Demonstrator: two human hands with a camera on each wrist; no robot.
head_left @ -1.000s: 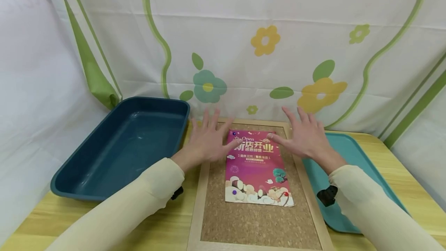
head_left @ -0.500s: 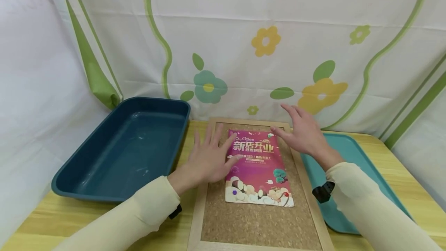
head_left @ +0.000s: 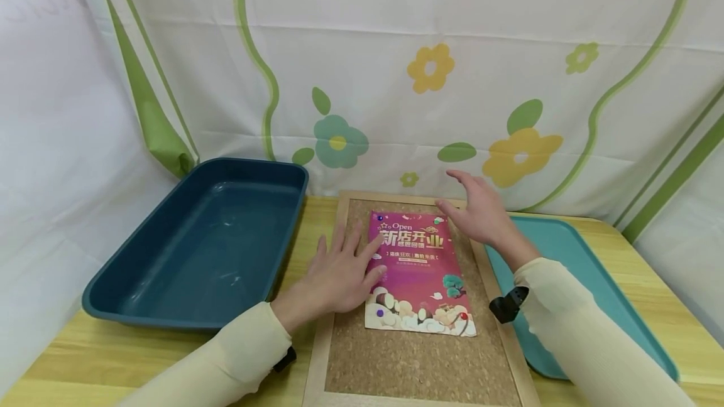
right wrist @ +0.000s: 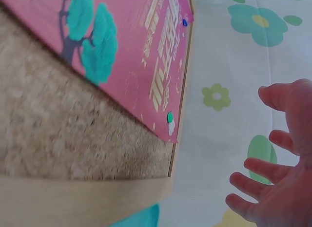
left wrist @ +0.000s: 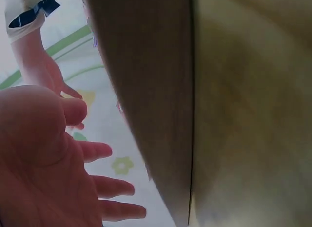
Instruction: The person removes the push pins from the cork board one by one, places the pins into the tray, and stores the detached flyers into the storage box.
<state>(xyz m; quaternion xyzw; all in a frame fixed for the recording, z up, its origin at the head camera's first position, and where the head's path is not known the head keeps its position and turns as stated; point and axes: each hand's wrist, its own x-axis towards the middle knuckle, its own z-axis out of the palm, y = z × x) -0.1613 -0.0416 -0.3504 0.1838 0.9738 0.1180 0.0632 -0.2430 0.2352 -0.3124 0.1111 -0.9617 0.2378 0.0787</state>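
Over a wood-framed cork board's edges [head_left: 319, 363], your left hand [head_left: 339, 272] and right hand [head_left: 481, 212] splay. Four pins [right wrist: 169, 117] stud one magenta paper poster [head_left: 415, 281].

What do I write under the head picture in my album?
Left hand and right hand near a pink poster on a corkboard, between a blue tub and a teal tray.

Along the back edge of the counter [head_left: 73, 357], a flowered cloth [head_left: 373, 80] bars the way. Toward the left edge, the deep tub [head_left: 192, 256] obstructs; the left forearm [head_left: 243, 353] crosses the strip between tub and cork board [head_left: 418, 369]. Above the poster [head_left: 418, 281], the air between left hand [head_left: 339, 272] and right hand [head_left: 479, 211] is free; the right forearm [head_left: 588, 325] overhangs the low tray [head_left: 560, 262].
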